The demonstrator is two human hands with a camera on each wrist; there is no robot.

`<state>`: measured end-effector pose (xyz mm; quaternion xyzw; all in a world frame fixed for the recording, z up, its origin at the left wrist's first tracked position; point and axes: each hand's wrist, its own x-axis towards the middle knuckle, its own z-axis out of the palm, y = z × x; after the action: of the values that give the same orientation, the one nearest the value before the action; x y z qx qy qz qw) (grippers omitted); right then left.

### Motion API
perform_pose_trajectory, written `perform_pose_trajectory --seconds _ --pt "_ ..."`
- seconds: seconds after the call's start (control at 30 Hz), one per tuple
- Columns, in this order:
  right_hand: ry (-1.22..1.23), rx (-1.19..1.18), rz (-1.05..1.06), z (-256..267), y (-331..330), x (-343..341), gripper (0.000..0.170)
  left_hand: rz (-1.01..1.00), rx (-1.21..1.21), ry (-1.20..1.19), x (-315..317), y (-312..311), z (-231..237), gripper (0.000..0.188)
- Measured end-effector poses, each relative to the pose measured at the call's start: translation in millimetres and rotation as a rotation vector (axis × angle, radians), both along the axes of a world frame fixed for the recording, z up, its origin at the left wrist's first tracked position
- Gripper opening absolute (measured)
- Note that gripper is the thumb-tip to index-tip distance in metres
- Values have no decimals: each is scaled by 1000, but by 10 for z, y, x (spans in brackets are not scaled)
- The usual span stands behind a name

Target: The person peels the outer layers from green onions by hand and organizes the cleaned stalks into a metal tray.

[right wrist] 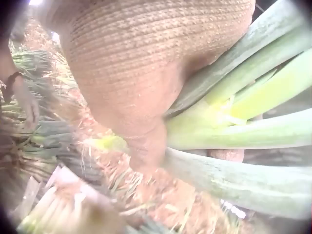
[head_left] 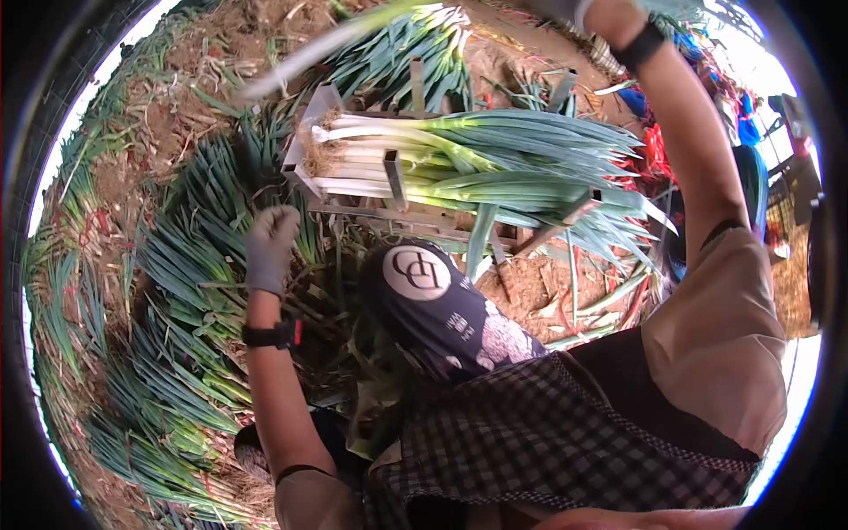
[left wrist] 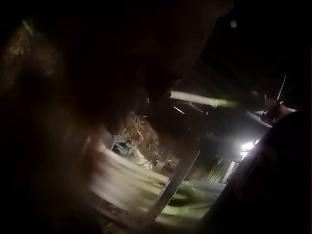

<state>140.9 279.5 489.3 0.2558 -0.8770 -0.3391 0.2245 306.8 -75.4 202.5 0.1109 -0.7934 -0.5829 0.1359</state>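
At the top edge of the head view, my right hand (head_left: pixel 585 11) is partly cut off. The right wrist view shows that gloved hand (right wrist: pixel 156 63) gripping a leek (right wrist: pixel 195 130) where its green leaves fan out. The leek's pale stalk (head_left: pixel 322 51) is a blurred streak in the head view, above the rack. My left hand (head_left: pixel 272 246), in a grey glove, hangs near the left end of the rack with its fingers loosely bent and holding nothing. Leeks (head_left: pixel 530 141) lie side by side in a metal rack (head_left: pixel 396 181), roots to the left.
Heaps of leeks (head_left: pixel 194 252) cover the ground on the left. Another bunch (head_left: pixel 406 62) lies beyond the rack. Red ties (head_left: pixel 655 155) and blue material (head_left: pixel 747 119) are at the right. A patterned covered knee (head_left: pixel 442 305) is close to the rack's near side.
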Motion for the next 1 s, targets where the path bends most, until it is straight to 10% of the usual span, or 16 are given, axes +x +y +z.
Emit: perform_pose_trajectory --seconds 0.07,0.2,0.53,0.7,1.0 --pt "201 254 288 -964 341 -758 16 55 -32 -89 -3 -40 -320 17" --pt "-561 -257 -39 -1941 132 -1005 23 -28 59 -163 -239 80 -716 19" --pt "-927 -220 -180 -3379 -99 -1435 52 -9 330 -197 -351 100 -1387 14" --pt "-862 -249 -187 -3443 -674 -1148 91 -9 -375 116 -971 259 -1538 24" --pt "-881 -366 -136 -3290 -526 -1159 52 -159 -836 224 -1490 767 -1818 48"
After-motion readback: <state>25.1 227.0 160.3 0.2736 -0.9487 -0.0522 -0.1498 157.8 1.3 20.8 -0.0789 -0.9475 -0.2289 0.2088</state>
